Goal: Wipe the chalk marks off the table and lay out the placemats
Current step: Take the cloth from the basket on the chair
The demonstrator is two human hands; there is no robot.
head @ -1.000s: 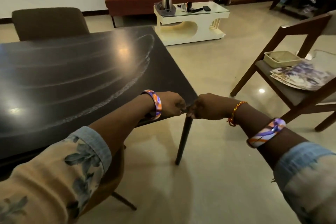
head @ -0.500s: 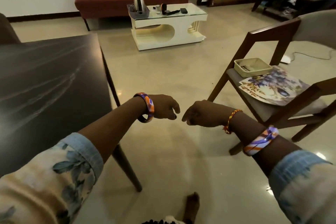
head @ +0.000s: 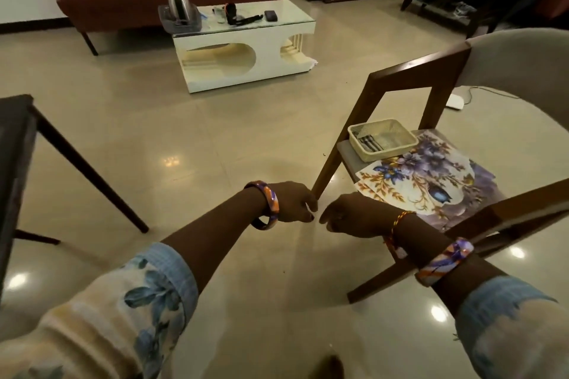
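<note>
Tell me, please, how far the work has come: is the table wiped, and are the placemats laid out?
Nothing looks finished. The placemats lie stacked on the chair beside a small basket, none on the table. Only the table's corner shows, so I cannot tell whether chalk remains. In hand: nothing; the left hand and right hand hang loosely curled near the chair. Left: wiping, if needed, and laying the mats.

Both arms are reaching forward and converging, forearms bare below rolled floral sleeves. The left hand [head: 292,201] is hanging palm down with its fingers loosely curled, gripping nothing — a bangle is sitting at its wrist. The right hand [head: 354,215] is facing it, just apart, fingers likewise loosely curled and holding nothing — a thread band and a bangle are circling that forearm.
</note>
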